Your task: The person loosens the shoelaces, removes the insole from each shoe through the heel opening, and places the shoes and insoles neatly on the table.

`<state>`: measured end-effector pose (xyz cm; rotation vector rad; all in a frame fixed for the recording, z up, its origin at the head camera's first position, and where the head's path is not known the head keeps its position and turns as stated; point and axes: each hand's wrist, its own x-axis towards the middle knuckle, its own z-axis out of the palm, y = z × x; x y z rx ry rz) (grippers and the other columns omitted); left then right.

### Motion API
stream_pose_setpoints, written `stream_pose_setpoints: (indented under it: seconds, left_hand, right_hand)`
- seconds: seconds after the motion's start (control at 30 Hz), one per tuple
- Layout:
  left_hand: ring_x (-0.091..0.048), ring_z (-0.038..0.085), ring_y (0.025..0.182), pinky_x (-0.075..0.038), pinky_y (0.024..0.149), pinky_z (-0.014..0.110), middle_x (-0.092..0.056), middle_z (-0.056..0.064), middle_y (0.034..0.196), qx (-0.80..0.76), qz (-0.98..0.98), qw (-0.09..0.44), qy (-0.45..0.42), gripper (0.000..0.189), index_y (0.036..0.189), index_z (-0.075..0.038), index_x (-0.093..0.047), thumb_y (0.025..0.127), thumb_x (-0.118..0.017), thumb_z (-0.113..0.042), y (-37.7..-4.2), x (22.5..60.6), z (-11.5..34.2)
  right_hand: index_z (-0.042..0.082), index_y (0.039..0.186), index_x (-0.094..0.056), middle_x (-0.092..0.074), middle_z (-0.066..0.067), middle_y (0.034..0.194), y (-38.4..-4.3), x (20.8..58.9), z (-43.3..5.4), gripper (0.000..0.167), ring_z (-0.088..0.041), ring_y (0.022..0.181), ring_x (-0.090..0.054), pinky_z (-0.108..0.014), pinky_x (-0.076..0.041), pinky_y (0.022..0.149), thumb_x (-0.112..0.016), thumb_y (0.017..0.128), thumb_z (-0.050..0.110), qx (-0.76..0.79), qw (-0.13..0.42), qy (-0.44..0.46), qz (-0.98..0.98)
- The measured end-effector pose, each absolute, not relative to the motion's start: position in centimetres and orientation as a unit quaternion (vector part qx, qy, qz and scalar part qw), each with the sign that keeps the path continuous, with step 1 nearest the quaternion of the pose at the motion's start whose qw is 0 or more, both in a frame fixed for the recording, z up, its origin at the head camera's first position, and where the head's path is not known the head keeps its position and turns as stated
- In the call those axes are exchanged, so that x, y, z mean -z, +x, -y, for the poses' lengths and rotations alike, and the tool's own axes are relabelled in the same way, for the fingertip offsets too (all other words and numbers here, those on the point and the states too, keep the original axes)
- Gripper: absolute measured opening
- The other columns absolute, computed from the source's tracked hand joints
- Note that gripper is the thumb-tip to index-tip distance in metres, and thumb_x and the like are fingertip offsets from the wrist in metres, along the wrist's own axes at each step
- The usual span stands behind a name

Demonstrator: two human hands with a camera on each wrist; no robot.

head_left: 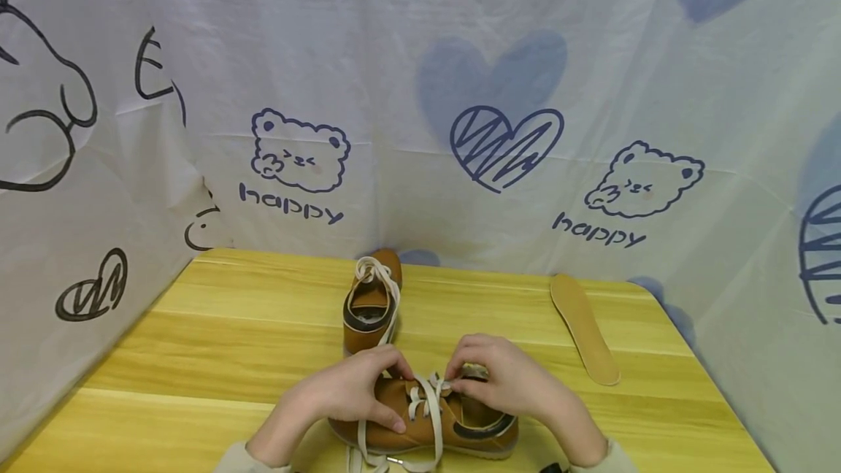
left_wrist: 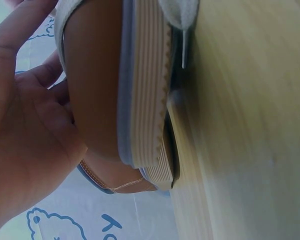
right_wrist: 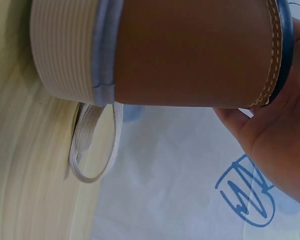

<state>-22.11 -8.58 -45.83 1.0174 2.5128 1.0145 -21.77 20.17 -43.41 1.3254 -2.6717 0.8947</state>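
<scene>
- Shoe [head_left: 414, 440], brown lace-up, at six o'clock on wood-grain table [head_left: 217, 356], toe toward nine; left hand [head_left: 351, 389] grips its forefoot. I'd worry a slack hold lets it skid.
- Right hand [head_left: 506, 378] pinches white shoelace [head_left: 435, 411] near the eyelets; uneven tugging might knot its loose loops.
- Matching shoe [head_left: 368, 299], close at eleven: stray knuckles could nudge it.

On your wood-grain tabletop [head_left: 197, 327], a brown shoe [head_left: 448, 425] rests sole-down beneath your left hand [head_left: 358, 389] and right hand [head_left: 506, 378], its white lace [head_left: 377, 464] trailing onto the surface below the left. A second shoe [head_left: 369, 299] stands beyond that hand; a tan insole [head_left: 587, 331] lies beyond and right of your right.
</scene>
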Motion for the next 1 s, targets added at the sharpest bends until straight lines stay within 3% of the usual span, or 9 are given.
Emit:
stream_pose_setpoints:
  seconds: [0.23,0.47,0.73,1.0]
  left_hand:
    - [-0.060,0.010,0.112,-0.051,0.101,0.033,-0.061,-0.015,0.114,-0.342,-0.866,0.126,0.341,0.051,0.114,-0.025,-0.065,0.075,-0.094,-0.041,-22.0,45.8,8.7]
    - [-0.060,0.010,0.112,-0.050,0.101,0.033,-0.061,-0.015,0.114,-0.341,-0.867,0.124,0.341,0.051,0.114,-0.025,-0.065,0.075,-0.094,-0.041,-22.0,45.9,8.6]
    - [-0.060,0.010,0.112,-0.051,0.101,0.033,-0.062,-0.014,0.115,-0.340,-0.866,0.116,0.349,0.052,0.115,-0.023,-0.066,0.075,-0.094,-0.041,-22.0,46.0,8.5]
    - [-0.060,0.011,0.112,-0.051,0.100,0.034,-0.061,-0.013,0.115,-0.345,-0.863,0.121,0.348,0.053,0.115,-0.023,-0.065,0.074,-0.095,-0.041,-21.9,45.8,8.6]
  right_hand:
    - [0.021,0.095,-0.073,-0.066,0.015,0.098,-21.8,43.1,-20.2,0.007,-0.004,0.094,-0.063,-0.036,-0.058,0.087,-0.076,0.097,0.014,-0.297,-0.001,0.426,0.854]
    - [0.021,0.098,-0.069,-0.069,0.011,0.099,-22.2,43.0,-21.0,0.014,-0.006,0.094,-0.065,-0.032,-0.058,0.087,-0.075,0.096,0.009,-0.305,0.040,0.412,0.858]
    - [0.023,0.097,-0.069,-0.068,0.013,0.098,-22.8,42.7,-22.8,0.018,-0.007,0.094,-0.065,-0.035,-0.058,0.086,-0.077,0.094,0.007,-0.297,0.079,0.375,0.875]
    - [0.024,0.095,-0.070,-0.068,0.013,0.096,-23.2,42.4,-24.4,0.017,-0.011,0.095,-0.066,-0.034,-0.057,0.087,-0.076,0.094,0.009,-0.295,0.031,0.351,0.888]
